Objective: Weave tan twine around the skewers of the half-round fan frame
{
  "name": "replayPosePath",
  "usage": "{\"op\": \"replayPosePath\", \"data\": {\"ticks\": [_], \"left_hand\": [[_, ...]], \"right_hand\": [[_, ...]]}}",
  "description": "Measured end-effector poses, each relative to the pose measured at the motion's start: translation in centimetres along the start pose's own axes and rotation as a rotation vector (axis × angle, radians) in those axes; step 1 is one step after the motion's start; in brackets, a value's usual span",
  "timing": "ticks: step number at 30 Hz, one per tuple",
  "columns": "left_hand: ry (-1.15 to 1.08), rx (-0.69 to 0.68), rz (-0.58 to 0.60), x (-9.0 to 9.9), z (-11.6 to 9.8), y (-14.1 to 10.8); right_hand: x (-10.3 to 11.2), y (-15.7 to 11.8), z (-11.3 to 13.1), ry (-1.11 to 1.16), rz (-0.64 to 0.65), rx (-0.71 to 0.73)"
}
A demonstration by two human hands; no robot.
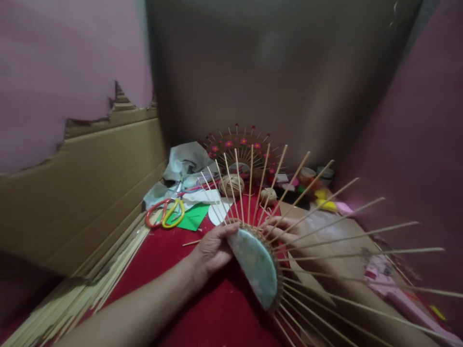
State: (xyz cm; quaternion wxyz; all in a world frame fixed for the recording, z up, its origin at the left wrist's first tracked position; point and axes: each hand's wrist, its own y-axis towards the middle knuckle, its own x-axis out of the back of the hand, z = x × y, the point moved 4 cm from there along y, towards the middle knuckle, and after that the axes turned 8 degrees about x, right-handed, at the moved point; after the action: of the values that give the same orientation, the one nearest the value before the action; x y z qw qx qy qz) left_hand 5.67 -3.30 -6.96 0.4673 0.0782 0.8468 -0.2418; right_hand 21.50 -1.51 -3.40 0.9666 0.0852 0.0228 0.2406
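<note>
A half-round piece [255, 267] with a pale green marbled face hangs over the red cloth, its flat side toward the lower left. Thin wooden sticks [318, 205] fan out from its curved edge, where brown twine is wound. My left hand [215, 248] grips its upper left corner, thumb on the face near the edge. Behind the sticks, my right hand [284, 231] has its fingers bent against the twine-wound edge; a thin strand shows by the fingertips, partly hidden by the sticks.
Red-and-yellow-handled scissors [173, 213] lie on green paper [195, 218] at the left. Twine balls [232, 185] and a flower-decorated fan piece [235, 140] stand behind. Loose sticks [104, 274] line the cardboard wall [90, 193]. A pink tool [394, 289] lies at right.
</note>
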Motion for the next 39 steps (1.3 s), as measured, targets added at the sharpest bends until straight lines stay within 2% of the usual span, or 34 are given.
{"op": "replayPosePath", "data": {"ticks": [4, 8, 13, 22, 24, 28, 30, 32, 34, 39], "left_hand": [[-0.043, -0.06, -0.052, 0.2, -0.4, 0.4], [-0.071, -0.103, -0.064, 0.4, -0.8, 0.5], [-0.024, -0.076, -0.069, 0.6, -0.6, 0.8], [0.358, -0.055, -0.109, 0.8, -0.7, 0.5], [0.461, -0.15, -0.166, 1.1, -1.7, 0.4], [0.575, -0.645, -0.392, 1.7, -5.0, -0.5], [0.734, -0.789, -0.358, 0.8, -5.8, -1.0], [0.907, -0.772, -0.23, -0.6, -5.8, -1.2], [1.033, -0.689, -0.123, -1.9, -5.4, -1.1], [1.2, -0.479, -0.047, -4.1, -5.1, 0.2]], "right_hand": [[0.0, -0.5, -0.2, 0.146, 0.013, -0.079], [0.3, -0.5, -0.1, 0.192, 0.039, -0.023], [0.9, -0.1, -0.4, 0.189, -0.015, 0.055], [0.9, -0.4, -0.3, 0.046, -0.104, 0.007], [1.1, -0.3, -0.3, 0.019, -0.107, 0.018], [1.1, -0.1, 0.0, -0.009, -0.101, 0.017], [1.0, -0.2, 0.2, -0.052, -0.101, 0.003], [1.0, -0.3, 0.2, -0.051, -0.108, -0.007], [1.0, -0.3, -0.1, -0.012, -0.117, 0.004], [0.6, -0.1, -0.6, 0.058, -0.103, 0.016]]}}
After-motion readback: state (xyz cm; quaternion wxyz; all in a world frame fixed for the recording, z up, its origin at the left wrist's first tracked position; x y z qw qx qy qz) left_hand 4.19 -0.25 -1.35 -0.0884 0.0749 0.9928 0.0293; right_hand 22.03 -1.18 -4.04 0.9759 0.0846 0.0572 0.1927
